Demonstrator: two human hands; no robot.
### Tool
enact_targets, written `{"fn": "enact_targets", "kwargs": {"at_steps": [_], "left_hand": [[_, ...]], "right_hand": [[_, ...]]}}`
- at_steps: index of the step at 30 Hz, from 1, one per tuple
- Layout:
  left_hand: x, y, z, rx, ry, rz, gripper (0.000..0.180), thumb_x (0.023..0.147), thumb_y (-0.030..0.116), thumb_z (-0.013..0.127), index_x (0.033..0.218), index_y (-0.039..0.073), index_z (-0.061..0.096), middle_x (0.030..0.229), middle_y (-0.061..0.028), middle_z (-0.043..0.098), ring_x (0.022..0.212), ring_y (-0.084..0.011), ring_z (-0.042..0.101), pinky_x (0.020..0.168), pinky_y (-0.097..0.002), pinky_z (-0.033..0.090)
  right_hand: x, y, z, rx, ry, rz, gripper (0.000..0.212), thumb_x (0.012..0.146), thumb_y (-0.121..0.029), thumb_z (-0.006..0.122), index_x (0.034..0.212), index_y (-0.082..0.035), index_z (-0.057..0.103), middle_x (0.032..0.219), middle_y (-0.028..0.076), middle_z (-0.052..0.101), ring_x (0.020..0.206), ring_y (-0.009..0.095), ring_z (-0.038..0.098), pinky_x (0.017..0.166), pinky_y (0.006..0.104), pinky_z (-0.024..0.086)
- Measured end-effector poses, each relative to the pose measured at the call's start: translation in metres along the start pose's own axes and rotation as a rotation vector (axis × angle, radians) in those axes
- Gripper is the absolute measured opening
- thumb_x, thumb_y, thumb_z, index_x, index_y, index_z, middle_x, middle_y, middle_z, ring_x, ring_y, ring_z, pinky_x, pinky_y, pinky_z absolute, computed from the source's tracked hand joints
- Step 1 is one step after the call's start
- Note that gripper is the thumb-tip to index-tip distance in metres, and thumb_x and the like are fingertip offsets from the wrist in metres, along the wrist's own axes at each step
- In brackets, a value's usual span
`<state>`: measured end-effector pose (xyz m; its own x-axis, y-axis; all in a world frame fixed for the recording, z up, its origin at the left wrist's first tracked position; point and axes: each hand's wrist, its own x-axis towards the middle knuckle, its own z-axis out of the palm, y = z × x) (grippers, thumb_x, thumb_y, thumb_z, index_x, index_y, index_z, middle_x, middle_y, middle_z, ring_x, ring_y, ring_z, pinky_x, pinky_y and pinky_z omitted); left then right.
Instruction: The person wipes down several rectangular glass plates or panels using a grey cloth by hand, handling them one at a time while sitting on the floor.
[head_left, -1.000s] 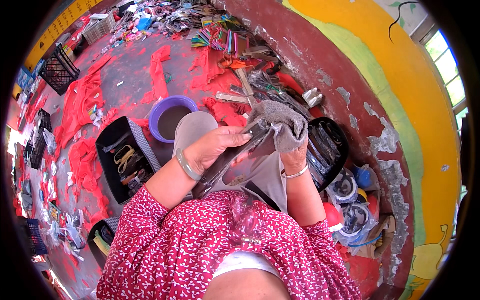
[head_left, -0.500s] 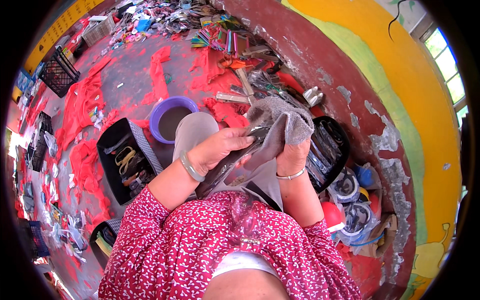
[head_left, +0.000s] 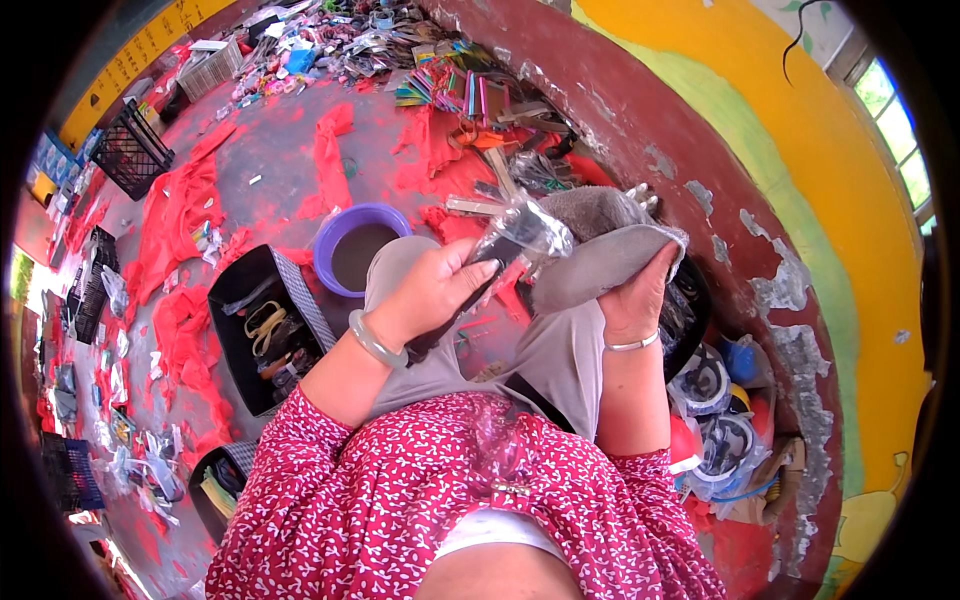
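Observation:
My left hand (head_left: 432, 292) is closed around a dark, flat item in a clear plastic wrapper (head_left: 515, 235), its thumb pressed on top. The wrapper's shiny end points up and to the right; what the dark item is I cannot make out. A grey cloth (head_left: 600, 262) lies draped over my right hand (head_left: 636, 308), which grips it from below; most of those fingers are hidden. Cloth and wrapped item are close together above my knees. Beside my right wrist, a black container (head_left: 698, 335) with dark wrapped items is partly covered by the arm.
A purple basin (head_left: 325, 250) of murky water stands beyond my left knee. Left of it sits a black basket (head_left: 235, 355) with assorted items. Bagged goods (head_left: 715, 440) lie by the peeling wall (head_left: 800, 375) at right. Torn red sheeting (head_left: 185, 330) covers parts of the floor.
My hands have moved apart. The right has gone rightward with the cloth, off the wrapped item. The left has raised the item's shiny end into plain sight.

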<state>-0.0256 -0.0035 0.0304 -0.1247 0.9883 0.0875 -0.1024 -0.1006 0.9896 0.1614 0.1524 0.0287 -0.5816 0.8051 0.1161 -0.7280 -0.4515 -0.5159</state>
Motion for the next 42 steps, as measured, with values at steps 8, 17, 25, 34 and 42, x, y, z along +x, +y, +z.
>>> {"fn": "enact_targets", "kwargs": {"at_steps": [8, 17, 25, 34, 42], "left_hand": [[-0.004, 0.007, 0.03, 0.453, 0.042, 0.142, 0.016, 0.089, 0.016, 0.05, 0.086, 0.001, 0.053, 0.063, -0.0003, 0.051, 0.057, -0.0066, 0.047, 0.052, -0.023, 0.04], [-0.007, -0.005, 0.036, 0.276, 0.068, 0.06, 0.017, 0.089, 0.015, 0.049, 0.093, 0.0, 0.056, 0.073, -0.001, 0.056, 0.068, -0.0058, 0.05, 0.061, -0.0229, 0.043], [0.008, 0.005, 0.027, 0.461, -0.009, 0.22, 0.029, 0.089, 0.024, 0.051, 0.1, -0.003, 0.053, 0.081, -0.0096, 0.06, 0.072, -0.0161, 0.057, 0.066, -0.0309, 0.046], [-0.01, -0.002, 0.003, 0.524, -0.217, -0.025, 0.033, 0.085, 0.034, 0.056, 0.094, 0.002, 0.052, 0.073, -0.0051, 0.056, 0.062, -0.0139, 0.054, 0.055, -0.0288, 0.042], [-0.013, -0.018, 0.02, 0.197, -0.175, -0.058, 0.016, 0.088, 0.019, 0.053, 0.093, 0.004, 0.051, 0.068, 0.0028, 0.05, 0.058, -0.0044, 0.047, 0.051, -0.0215, 0.04]], "right_hand": [[-0.001, 0.047, 0.038, -0.25, -0.094, 0.031, 0.035, 0.077, -0.008, 0.064, 0.109, -0.006, 0.051, 0.1, 0.005, 0.058, 0.09, 0.017, 0.056, 0.078, 0.0304, 0.047], [-0.023, 0.07, 0.036, -0.263, 0.126, 0.063, 0.025, 0.077, -0.003, 0.063, 0.101, -0.007, 0.055, 0.089, 0.002, 0.058, 0.077, 0.013, 0.057, 0.065, 0.0249, 0.047], [-0.022, 0.064, 0.039, -0.249, 0.032, 0.133, 0.031, 0.076, -0.011, 0.063, 0.106, -0.007, 0.054, 0.095, 0.004, 0.06, 0.086, 0.019, 0.059, 0.073, 0.0321, 0.05], [0.01, 0.009, 0.011, -0.067, 0.13, -0.094, 0.031, 0.081, -0.019, 0.062, 0.108, -0.006, 0.055, 0.102, 0.008, 0.061, 0.096, 0.025, 0.057, 0.087, 0.04, 0.045], [0.011, 0.001, 0.02, 0.01, 0.167, -0.062, 0.025, 0.079, -0.011, 0.064, 0.102, -0.008, 0.058, 0.098, 0.005, 0.061, 0.091, 0.021, 0.058, 0.082, 0.0371, 0.047]]}}
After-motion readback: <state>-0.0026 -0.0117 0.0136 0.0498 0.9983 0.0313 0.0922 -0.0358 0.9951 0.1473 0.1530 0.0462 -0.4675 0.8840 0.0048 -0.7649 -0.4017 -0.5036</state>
